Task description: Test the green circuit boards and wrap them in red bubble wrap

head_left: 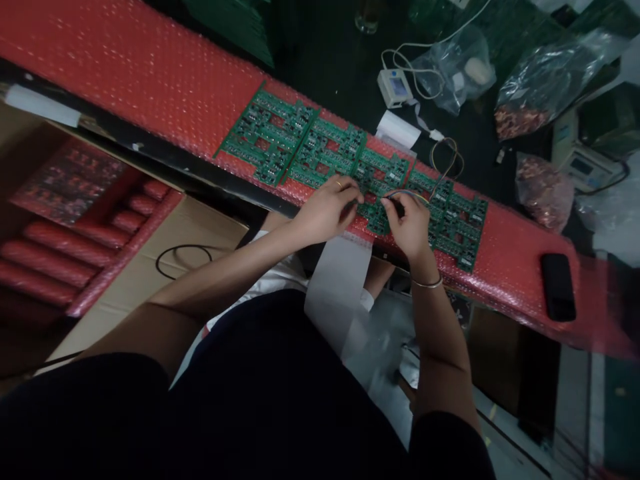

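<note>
Green circuit boards (327, 145) lie in a row on red bubble wrap (165, 73). My left hand (327, 208), with a ring on one finger, is over the middle boards, its fingers curled; whether anything is between the fingertips is too small to tell. Just right of it, my right hand (407, 220) pinches the end of thin coloured wires (407, 193) above a board. Those wires loop back to a white connector (437, 135) and a small white device with a screen (395, 88). A strip of pale backing paper (340, 280) hangs over the front edge below my hands.
A black phone (558, 287) lies on the wrap at the right. Bags of copper-coloured parts (523, 120) and another device (583, 163) stand behind. At the left, a cardboard box (125, 280) holds red wrapped rolls (55, 250). A glass (367, 20) is at the back.
</note>
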`<state>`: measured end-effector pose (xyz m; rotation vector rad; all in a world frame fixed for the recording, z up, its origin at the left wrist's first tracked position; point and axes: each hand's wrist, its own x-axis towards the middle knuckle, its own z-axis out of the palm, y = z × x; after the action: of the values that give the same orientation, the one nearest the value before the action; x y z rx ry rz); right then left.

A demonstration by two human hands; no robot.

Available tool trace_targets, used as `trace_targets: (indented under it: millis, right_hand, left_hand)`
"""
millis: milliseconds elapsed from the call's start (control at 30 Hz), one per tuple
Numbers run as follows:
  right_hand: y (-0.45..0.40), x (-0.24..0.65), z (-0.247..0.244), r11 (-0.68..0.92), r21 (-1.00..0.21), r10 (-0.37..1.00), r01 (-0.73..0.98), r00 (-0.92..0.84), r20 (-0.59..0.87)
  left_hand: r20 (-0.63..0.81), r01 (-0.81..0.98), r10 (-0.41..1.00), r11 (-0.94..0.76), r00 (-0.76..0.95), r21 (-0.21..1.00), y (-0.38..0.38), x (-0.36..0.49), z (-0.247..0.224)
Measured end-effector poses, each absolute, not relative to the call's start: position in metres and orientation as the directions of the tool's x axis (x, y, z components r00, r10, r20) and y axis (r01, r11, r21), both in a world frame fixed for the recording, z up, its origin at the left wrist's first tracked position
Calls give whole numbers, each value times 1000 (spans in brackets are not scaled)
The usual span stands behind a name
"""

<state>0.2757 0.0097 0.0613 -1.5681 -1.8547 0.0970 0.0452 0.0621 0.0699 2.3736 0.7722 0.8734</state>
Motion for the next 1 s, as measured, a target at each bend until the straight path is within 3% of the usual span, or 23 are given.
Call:
trace_targets:
  millis: [200,500,833,1000]
  right_hand:
    - [9,278,59,250,-417,882,874,-28,471]
    - [10,277,59,258,-405,893,877,-57,446]
    - [11,276,56,219,-414,904,883,-24,427]
    - [10,275,57,212,-397,903,893,-24,428]
  left_hand:
    - [348,258,571,-725,743,639,31,41,66]
    - [233,288,479,-779,846,557,10,48,52]
    - [390,274,420,-885,820,377,-3,62,12]
    - [466,216,372,-910,803,354,-2,59,1]
